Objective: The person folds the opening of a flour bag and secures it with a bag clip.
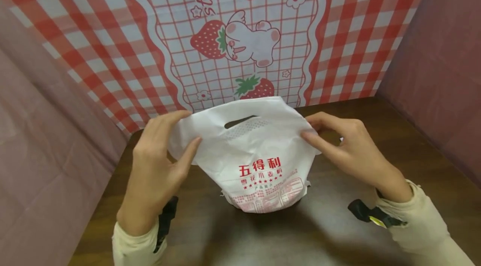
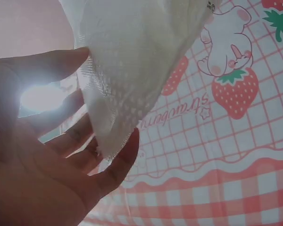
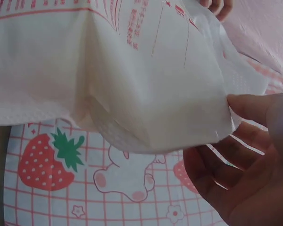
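Dark wooden table (image 1: 330, 226) lies under white bag (image 1: 263, 145); whether base touches, I cannot tell. Bag creased, slightly glossy, wider toward top. Handle end points up and away from me; base-to-handle axis runs roughly straight ahead, top edge slanting higher toward right. My left hand (image 1: 154, 170), partly curled, holds bag's left edge; my right hand (image 1: 353, 147) pinches right edge, thumb in front. Red characters (image 1: 259, 166) face me upright. Handle slot (image 1: 240, 122) slants. Bag's inside hidden; small print blurred.
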Available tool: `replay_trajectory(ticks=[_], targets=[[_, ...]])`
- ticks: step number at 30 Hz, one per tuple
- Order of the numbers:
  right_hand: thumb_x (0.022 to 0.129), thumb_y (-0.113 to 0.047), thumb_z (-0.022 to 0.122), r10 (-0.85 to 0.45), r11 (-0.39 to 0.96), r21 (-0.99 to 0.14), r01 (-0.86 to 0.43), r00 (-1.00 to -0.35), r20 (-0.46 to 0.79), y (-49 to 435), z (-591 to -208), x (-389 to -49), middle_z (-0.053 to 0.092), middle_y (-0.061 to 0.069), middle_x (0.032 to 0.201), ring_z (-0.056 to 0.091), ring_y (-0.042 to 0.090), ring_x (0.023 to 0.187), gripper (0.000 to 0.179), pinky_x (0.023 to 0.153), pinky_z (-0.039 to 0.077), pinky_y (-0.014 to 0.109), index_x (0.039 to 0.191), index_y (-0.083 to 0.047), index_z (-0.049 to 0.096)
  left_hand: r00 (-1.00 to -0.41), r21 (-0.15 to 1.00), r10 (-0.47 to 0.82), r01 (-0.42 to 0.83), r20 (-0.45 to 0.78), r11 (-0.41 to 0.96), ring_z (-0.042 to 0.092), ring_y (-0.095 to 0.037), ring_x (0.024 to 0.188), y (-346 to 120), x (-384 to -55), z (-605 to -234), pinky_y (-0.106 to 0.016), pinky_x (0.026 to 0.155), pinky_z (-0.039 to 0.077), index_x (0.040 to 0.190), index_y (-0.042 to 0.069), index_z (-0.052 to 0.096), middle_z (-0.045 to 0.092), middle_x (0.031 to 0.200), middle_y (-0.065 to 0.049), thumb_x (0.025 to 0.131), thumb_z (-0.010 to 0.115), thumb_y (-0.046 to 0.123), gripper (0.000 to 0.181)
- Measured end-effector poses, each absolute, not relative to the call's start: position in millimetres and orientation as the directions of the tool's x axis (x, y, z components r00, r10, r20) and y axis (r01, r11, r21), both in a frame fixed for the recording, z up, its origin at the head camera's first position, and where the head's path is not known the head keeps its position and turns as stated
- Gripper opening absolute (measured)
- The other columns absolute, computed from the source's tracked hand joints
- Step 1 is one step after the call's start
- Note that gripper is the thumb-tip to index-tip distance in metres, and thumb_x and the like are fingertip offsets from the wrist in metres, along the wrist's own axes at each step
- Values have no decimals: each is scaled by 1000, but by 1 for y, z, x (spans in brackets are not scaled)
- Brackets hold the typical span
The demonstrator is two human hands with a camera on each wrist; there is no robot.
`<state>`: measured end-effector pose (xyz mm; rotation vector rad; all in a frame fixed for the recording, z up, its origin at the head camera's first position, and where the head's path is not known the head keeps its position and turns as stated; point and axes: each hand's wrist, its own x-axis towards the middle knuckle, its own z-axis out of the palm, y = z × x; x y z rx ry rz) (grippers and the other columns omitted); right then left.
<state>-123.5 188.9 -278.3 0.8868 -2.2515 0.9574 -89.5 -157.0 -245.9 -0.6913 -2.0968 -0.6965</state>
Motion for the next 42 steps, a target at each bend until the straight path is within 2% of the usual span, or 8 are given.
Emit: replay_trajectory(ticks=[4,10,17,21,25,31,35,42], targets=[[79,3,80,-325,524,-399,-752,-610,723,186,-282,-124,72,-10,88,58,1,72,27,65,44,14,97,-17,74,-516,252,192,669,835,699,58,-31,108,-158,-89,-246,-43,94,44,129,1,59,65,117,-15,82,80,8,53],[73,9,81,-288,515,-383,-767,-576,765,185,-285,-128,73,-4,83,58,1,67,28,61,44,14,91,-11,75,-604,369,63,562,794,740,61,-32,104,-168,-89,-247,-47,87,45,143,11,46,66,112,-16,75,88,13,80],[73,9,81,-266,512,-401,-760,-584,767,186,-287,-132,74,-2,83,65,-2,71,27,63,47,11,91,-10,77,-641,397,22,502,767,768,62,-26,74,-180,-92,-249,-37,71,44,140,12,49,70,92,-12,79,86,24,72],[72,9,82,-261,519,-397,-757,-582,770,188,-288,-135,74,-2,83,63,-2,70,26,63,47,11,91,-9,76,-741,522,78,540,667,661,56,-15,59,-191,-95,-248,-27,59,40,145,15,43,72,80,-4,82,83,18,75],[74,5,82,-256,539,-405,-739,-602,757,188,-288,-135,72,-5,84,59,-1,70,24,62,45,11,91,-11,76,-794,669,157,585,587,459,66,-14,69,-202,-99,-248,-23,57,46,134,12,55,74,85,-6,83,79,4,57],[77,4,80,-263,546,-414,-728,-619,740,192,-289,-133,71,-6,84,58,-1,71,21,61,46,11,91,-12,75,-707,646,139,696,694,314,60,-12,63,-197,-105,-251,-23,58,48,91,1,67,70,75,-8,83,75,-7,14],[76,5,80,-272,542,-400,-739,-604,749,196,-288,-134,71,-6,83,59,0,71,22,62,46,10,90,-12,75,-635,593,74,751,769,290,59,-11,62,-188,-110,-252,-22,57,46,85,-3,66,67,72,-12,82,74,-10,12],[74,8,81,-326,508,-375,-776,-576,750,194,-289,-135,70,-8,82,55,0,68,28,62,44,15,90,-13,73,-560,534,-101,698,822,478,63,-5,67,-176,-109,-254,-19,64,48,78,-6,66,69,73,-11,80,77,-7,11]])
